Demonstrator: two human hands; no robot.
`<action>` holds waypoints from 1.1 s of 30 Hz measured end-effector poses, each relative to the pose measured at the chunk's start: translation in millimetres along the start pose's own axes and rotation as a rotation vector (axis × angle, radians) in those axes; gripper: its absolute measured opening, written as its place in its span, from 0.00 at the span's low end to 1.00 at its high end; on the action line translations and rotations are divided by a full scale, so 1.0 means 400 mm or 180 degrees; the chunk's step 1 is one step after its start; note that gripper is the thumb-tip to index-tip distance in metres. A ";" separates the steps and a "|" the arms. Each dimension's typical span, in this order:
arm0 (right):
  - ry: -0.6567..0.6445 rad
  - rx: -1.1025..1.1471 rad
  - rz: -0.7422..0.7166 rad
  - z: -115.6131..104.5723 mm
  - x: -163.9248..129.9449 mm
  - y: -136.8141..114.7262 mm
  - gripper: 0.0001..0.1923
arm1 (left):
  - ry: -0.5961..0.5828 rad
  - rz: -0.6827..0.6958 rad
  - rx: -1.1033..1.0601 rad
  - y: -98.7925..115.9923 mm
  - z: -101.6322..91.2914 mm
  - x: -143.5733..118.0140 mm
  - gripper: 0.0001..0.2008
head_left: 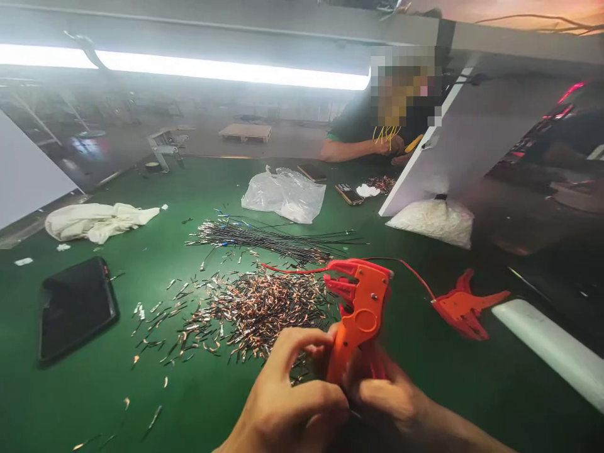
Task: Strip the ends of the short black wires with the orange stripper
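Note:
An orange-and-red wire stripper (362, 314) stands upright in front of me, its jaws pointing left. My right hand (391, 393) is closed around the lower handles. My left hand (295, 390) is curled at the left side of the handle, thumb and forefinger against it; part of its grip is hidden. A thin red wire (297, 270) sticks out leftward from the jaws. Behind the tool, a red strand runs right to a second orange-and-red tool (465, 305) lying on the table. Beyond my hands lies a heap of short black-and-copper wire scraps (264, 308).
A bundle of long black wires (274, 239) lies behind the scraps. Around them are a clear plastic bag (285, 195), a dark phone (78, 308), white cloth (99, 221), a filled bag (434, 221) and a white bar (547, 349). Another person's hand (389, 146) holds yellow strands across the table.

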State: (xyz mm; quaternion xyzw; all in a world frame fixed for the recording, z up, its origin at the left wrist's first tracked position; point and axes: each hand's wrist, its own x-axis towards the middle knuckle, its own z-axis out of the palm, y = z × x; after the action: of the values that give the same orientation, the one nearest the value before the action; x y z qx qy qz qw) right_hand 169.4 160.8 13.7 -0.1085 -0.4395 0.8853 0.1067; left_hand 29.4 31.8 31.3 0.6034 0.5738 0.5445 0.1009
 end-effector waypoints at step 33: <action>0.0030 0.0059 0.0570 0.012 -0.005 -0.019 0.14 | -0.1420 -0.2437 -0.2779 -0.002 0.027 0.008 0.17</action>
State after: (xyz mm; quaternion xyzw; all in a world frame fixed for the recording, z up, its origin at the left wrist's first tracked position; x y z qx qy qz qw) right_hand 170.6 161.3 22.9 -0.1505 -0.4194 0.8947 0.0302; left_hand 36.7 39.9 28.2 0.3572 0.4389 0.5149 0.6439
